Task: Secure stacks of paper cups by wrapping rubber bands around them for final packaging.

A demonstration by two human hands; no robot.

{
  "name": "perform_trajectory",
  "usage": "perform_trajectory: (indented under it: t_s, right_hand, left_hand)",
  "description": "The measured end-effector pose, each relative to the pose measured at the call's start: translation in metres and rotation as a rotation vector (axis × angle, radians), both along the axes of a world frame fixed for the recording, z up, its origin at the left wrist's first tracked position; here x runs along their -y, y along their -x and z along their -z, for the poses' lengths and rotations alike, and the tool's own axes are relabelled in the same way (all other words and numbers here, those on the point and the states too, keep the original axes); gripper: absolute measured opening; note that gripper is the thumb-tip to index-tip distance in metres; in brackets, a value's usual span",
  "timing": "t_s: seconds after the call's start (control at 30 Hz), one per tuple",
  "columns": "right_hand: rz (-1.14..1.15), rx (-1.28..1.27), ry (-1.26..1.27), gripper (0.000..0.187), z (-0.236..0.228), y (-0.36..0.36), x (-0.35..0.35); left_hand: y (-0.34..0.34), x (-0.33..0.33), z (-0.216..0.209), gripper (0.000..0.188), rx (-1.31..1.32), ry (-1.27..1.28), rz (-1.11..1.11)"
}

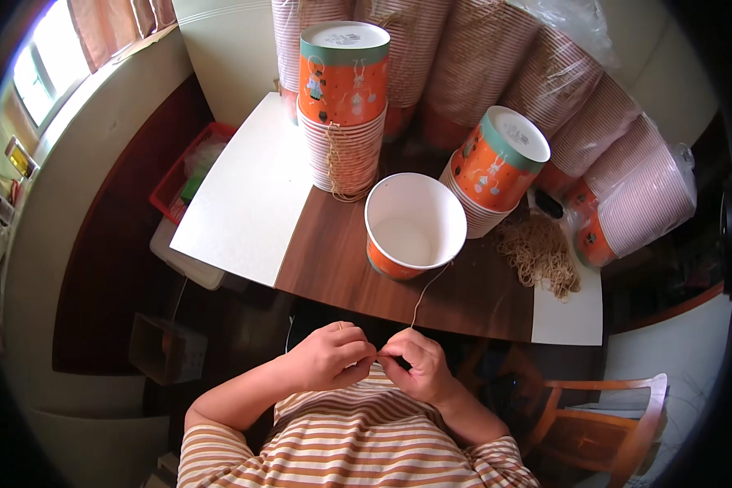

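Close in front of my chest, my left hand and my right hand meet, both closed in a pinch with fingertips touching. A thin beige string rises from my right fingers over the table's front edge to a paper bucket; my fingertips mostly hide its pinched part. That paper bucket stands upright on the brown tabletop, open at the top and white inside, orange and green outside. How the string meets the bucket is unclear.
Behind stand an upside-down bucket stack with strings hanging down it and a shorter stack. A heap of loose strings lies at right. Tall plastic-wrapped stacks line the back. A wooden chair is at lower right, a red basket at left.
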State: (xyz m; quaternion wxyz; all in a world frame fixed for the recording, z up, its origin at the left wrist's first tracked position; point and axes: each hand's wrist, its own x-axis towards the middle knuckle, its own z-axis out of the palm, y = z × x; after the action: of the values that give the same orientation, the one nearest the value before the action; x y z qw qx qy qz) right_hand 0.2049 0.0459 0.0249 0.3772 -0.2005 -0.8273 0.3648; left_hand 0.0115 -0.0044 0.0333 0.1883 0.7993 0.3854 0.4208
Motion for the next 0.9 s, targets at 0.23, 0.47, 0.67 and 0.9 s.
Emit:
perform_trajectory:
  t_s: [0.23,0.47,0.67,0.9]
  right_hand:
    - [0.017,-0.026,0.099,0.014,-0.022,0.004,-0.009]
    - [0.126,-0.223,0.385,0.008,-0.022,0.008,-0.033]
    - [0.139,-0.160,0.434,0.007,-0.044,0.012,-0.049]
    - [0.166,0.025,0.449,0.009,-0.053,-0.008,-0.090]
  left_hand:
    - [0.011,-0.025,-0.021,0.018,-0.312,-0.369,0.058]
    - [0.022,-0.128,-0.041,0.025,-0.054,-0.035,-0.380]
    - [0.054,-0.202,-0.013,0.019,-0.249,0.142,-0.518]
    - [0.013,-0.131,-0.013,0.029,0.322,0.633,-0.441]
